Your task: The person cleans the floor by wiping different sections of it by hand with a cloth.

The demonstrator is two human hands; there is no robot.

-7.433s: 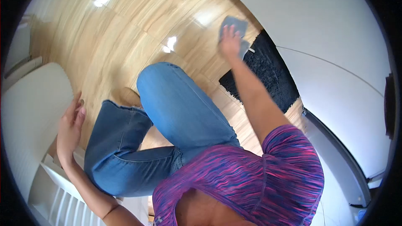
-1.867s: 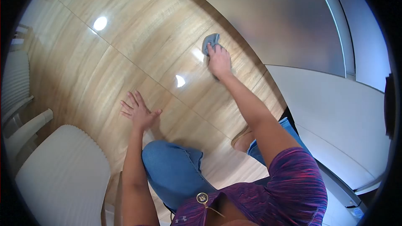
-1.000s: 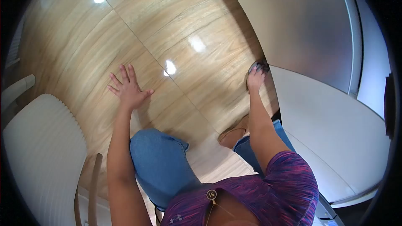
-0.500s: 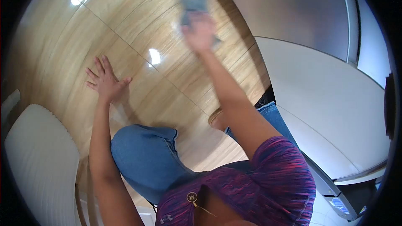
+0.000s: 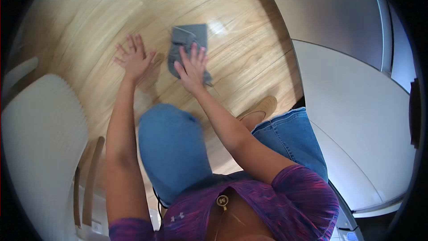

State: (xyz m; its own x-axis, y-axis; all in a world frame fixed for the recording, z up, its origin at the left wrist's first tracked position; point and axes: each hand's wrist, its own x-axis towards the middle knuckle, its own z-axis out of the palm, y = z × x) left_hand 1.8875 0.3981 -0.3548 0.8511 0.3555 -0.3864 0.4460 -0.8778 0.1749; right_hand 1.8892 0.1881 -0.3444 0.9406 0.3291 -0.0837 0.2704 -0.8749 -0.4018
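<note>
A folded, wrinkled grey cloth lies flat on the wood-look floor, a little above the middle of the view. My right hand rests on its lower part with fingers spread, pressing it from above. To the left, my left hand is spread flat on the bare floor, holding nothing and apart from the cloth.
A white ribbed chair stands at the left. Grey and white cabinet-like panels fill the right side. My bent knee and a tan shoe are below the hands. Light glints off the floor.
My right hand has drawn the cloth back toward me and to the left. My left hand appears higher and further right in the view, which has shifted.
</note>
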